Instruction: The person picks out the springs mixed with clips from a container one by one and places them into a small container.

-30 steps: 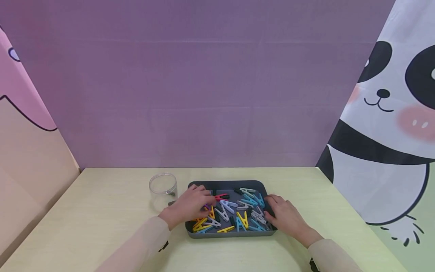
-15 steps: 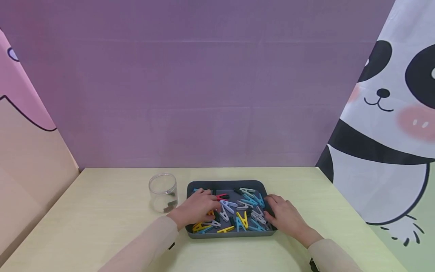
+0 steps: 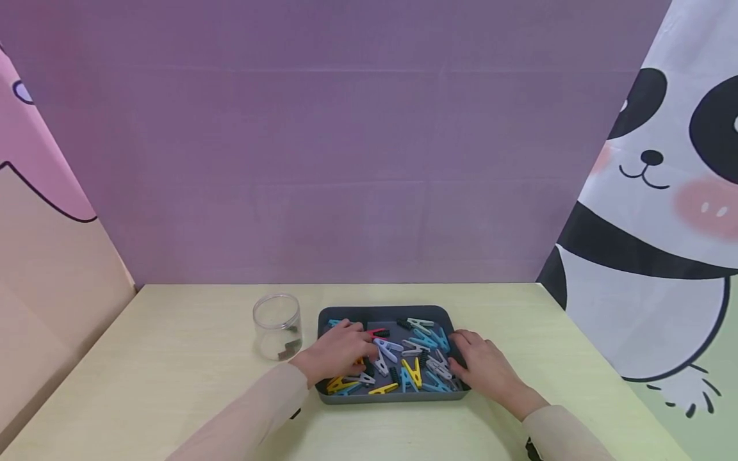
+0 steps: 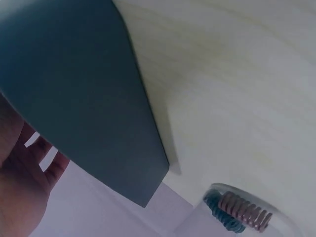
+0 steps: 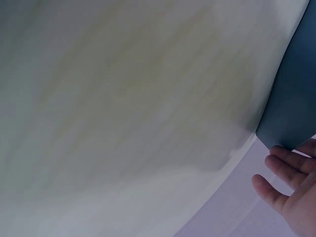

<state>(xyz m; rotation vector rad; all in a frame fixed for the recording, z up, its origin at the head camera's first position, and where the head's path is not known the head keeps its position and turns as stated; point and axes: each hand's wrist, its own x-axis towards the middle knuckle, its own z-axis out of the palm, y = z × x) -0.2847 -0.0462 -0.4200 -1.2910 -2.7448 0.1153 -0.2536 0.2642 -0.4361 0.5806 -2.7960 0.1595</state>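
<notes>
A shallow dark grey tray point(image 3: 398, 397) holds many coloured plastic clothes pegs, such as a yellow peg point(image 3: 412, 372) and a pale lilac peg point(image 3: 388, 349), with small black coils point(image 3: 394, 374) among them. My left hand point(image 3: 339, 351) reaches over the tray's left side, thumb and fingers apart and pointing down among the pegs. In the left wrist view the tray's outer wall point(image 4: 84, 98) hides most of that hand's work. My right hand point(image 3: 484, 365) rests against the tray's right edge; its fingers point(image 5: 284, 170) are loosely extended at the wall and hold nothing.
A clear round jar point(image 3: 277, 326) stands on the table just left of the tray. Small coils point(image 4: 242, 210) lie in it. The pale wooden table point(image 3: 190, 371) ends at a purple backdrop point(image 3: 346, 160), with printed cloths on both sides.
My left hand has shifted right and slightly inward over the tray, uncovering a blue peg at the back left and the jar's lower side. My right hand stays in place.
</notes>
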